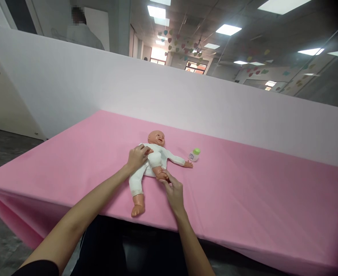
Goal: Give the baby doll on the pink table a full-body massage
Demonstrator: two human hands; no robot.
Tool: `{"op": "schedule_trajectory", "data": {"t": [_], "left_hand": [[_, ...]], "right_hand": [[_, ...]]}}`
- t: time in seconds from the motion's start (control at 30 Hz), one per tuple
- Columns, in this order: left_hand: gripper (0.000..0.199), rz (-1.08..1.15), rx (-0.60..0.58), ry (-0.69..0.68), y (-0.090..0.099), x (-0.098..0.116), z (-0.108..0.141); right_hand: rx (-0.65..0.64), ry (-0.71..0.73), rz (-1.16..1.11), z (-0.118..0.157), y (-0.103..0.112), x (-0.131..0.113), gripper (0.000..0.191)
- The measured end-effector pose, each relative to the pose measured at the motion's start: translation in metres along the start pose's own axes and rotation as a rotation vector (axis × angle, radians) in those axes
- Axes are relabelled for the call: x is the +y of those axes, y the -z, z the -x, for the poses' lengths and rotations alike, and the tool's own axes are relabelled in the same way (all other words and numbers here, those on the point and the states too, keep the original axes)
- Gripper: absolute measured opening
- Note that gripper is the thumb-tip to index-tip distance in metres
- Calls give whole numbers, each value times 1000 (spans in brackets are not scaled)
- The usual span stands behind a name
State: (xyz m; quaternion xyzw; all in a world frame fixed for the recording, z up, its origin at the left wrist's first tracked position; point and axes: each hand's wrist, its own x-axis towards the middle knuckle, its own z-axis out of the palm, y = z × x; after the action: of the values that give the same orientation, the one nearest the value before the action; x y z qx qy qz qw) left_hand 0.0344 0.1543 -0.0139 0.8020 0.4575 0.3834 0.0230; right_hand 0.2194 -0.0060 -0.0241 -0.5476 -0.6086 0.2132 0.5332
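Note:
A baby doll [156, 149] in white clothing lies on its back on the pink cloth of the table [237, 191], head toward the wall. My left hand [138, 157] is closed at the doll's small hand, over the side of its torso. One doll leg is bent up, and its bare foot is between the thumb and fingers of my right hand [173, 190]. The other leg [137, 188] lies straight toward the near edge. Beside the doll's outstretched hand stands a small clear jar [194, 154] with a green lid.
A low white wall [186, 103] runs behind the table. Beyond it is a person [84, 34] in light clothing at the upper left. A door [5, 88] is at the far left. The cloth hangs over the table's near edge.

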Motion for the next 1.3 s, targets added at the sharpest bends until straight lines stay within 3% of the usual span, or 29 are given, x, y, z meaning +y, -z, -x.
{"op": "schedule_trajectory", "data": {"t": [0.23,0.4,0.5,0.67,0.77,0.87,1.03,1.17,1.3], "left_hand": [[9,392,223,250,22,-25,3],[15,899,380,717,38,-67,2],[11,1026,420,964,42,-90,3],[15,1098,420,1084,39,-101,3],[12,1032,460,1006,39,-88,-3],[19,838,487,756,39,-62,-11],[15,487,260,290,29,-13,-17],[15,174,71,65,10,5,-14],[17,107,-25,-59,-4,7,-9]], "right_hand": [[21,-65,33,38,43,0,44],[-25,-107,98,83,74,18,42],[-37,-153,96,103,75,28,43],[-12,-194,55,110,68,31,43],[36,-161,61,100,71,23,43],[61,-123,82,81,72,12,43],[11,-70,84,42,57,-4,43],[-65,-41,62,18,36,-9,41],[-134,-33,56,4,17,-6,39]]}}
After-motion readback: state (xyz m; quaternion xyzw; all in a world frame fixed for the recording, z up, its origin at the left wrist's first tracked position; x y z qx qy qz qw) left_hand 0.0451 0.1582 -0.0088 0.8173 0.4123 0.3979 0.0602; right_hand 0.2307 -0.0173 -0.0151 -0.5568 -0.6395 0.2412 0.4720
